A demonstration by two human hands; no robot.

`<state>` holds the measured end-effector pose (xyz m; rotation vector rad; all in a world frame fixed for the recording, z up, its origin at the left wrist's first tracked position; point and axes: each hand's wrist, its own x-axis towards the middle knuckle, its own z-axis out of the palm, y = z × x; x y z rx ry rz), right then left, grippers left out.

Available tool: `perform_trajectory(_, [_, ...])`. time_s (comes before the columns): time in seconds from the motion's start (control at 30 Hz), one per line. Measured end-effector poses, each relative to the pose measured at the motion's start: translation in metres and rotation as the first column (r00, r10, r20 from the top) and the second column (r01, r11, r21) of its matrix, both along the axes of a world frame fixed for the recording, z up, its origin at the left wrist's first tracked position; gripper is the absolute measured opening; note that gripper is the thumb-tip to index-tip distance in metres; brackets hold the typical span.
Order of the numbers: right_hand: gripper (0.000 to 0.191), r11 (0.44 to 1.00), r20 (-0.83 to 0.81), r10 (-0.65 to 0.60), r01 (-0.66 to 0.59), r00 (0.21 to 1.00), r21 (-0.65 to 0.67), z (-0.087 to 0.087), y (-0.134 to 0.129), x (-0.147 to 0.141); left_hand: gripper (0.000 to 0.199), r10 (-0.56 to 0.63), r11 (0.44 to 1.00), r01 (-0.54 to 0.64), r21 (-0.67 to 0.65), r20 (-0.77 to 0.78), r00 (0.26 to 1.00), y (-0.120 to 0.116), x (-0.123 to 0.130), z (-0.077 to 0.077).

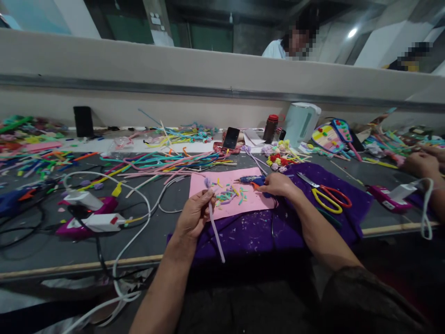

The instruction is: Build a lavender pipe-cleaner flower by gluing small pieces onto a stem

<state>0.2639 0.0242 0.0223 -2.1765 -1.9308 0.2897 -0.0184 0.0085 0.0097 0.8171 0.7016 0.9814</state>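
My left hand [197,211] is closed on a pale purple fuzzy stem [217,234], whose lower end hangs toward the table's front edge; a small purple tuft [207,182] shows above the fingers. My right hand [278,185] grips a blue glue gun [251,179] with an orange trigger, its nozzle pointing left. Between the hands, short coloured stem pieces [227,195] lie scattered on a pink sheet [201,178]. Beneath the sheet is a purple cloth [239,234]. Scissors [325,197] with yellow and red handles rest on the cloth to the right.
Power strips [85,222] and cables lie left. Behind are long coloured stems [167,162], a phone [231,138], a bottle [270,128], a kettle [299,124] and flowers [278,160]. Another person's hand [419,167] is at the right; someone sits beyond the partition [194,67].
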Motion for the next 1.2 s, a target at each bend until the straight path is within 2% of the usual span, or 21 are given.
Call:
perform_trajectory(0.13, [0.025,0.997,-0.091,-0.047,0.052,0.995,0.056,-0.007,0.006,-0.001,0.024,0.001,1.000,-0.001,-0.005,0.000,1.000,-0.001,0.000,0.002])
perform_trajectory(0.23, [0.024,0.989,-0.222,-0.056,0.085,0.973,0.123,-0.008,0.007,0.004,0.024,0.000,1.000,0.000,-0.006,-0.001,1.000,-0.002,0.000,0.003])
perform_trajectory(0.4, [0.030,0.966,-0.472,0.040,0.087,0.881,0.244,-0.007,0.002,0.001,0.023,-0.010,1.000,0.010,0.005,-0.003,1.000,-0.002,0.000,0.001])
perform_trajectory(0.47, [0.032,0.949,-0.608,0.140,0.069,0.782,0.308,-0.005,0.000,-0.004,0.023,-0.013,1.000,0.013,0.004,-0.004,1.000,-0.002,0.000,0.001])
perform_trajectory(0.57, [0.032,0.923,-0.809,0.292,0.073,0.511,0.379,0.000,-0.002,-0.013,0.025,-0.011,1.000,0.011,-0.004,-0.012,1.000,-0.002,0.000,0.002])
perform_trajectory(0.6, [0.031,0.922,-0.846,0.308,0.084,0.434,0.378,0.002,-0.002,-0.016,0.026,-0.009,1.000,0.009,-0.005,-0.016,1.000,-0.002,0.000,0.003])
perform_trajectory(0.67, [0.030,0.928,-0.888,0.300,0.108,0.349,0.357,0.005,-0.004,-0.020,0.026,-0.005,1.000,0.005,-0.011,-0.013,1.000,-0.002,0.000,0.003])
perform_trajectory(0.77, [0.026,0.931,-0.918,0.305,0.123,0.254,0.343,0.010,-0.010,-0.027,0.025,-0.013,0.999,0.014,-0.039,0.023,1.000,-0.002,-0.001,0.002])
perform_trajectory(0.83, [0.021,0.933,-0.925,0.326,0.090,0.196,0.348,0.013,-0.016,-0.034,0.024,-0.030,0.998,0.034,-0.055,0.070,0.997,-0.002,-0.002,0.002])
perform_trajectory(1.0, [0.028,0.940,-0.943,0.324,-0.137,0.068,0.313,0.016,-0.034,-0.055,0.023,-0.041,0.998,0.051,-0.036,0.223,0.974,-0.002,-0.004,0.001])
perform_trajectory(1.2, [0.033,0.931,-0.972,0.234,-0.288,0.005,0.223,0.015,-0.040,-0.077,0.018,0.007,1.000,-0.001,-0.026,0.245,0.970,-0.002,-0.004,0.002])
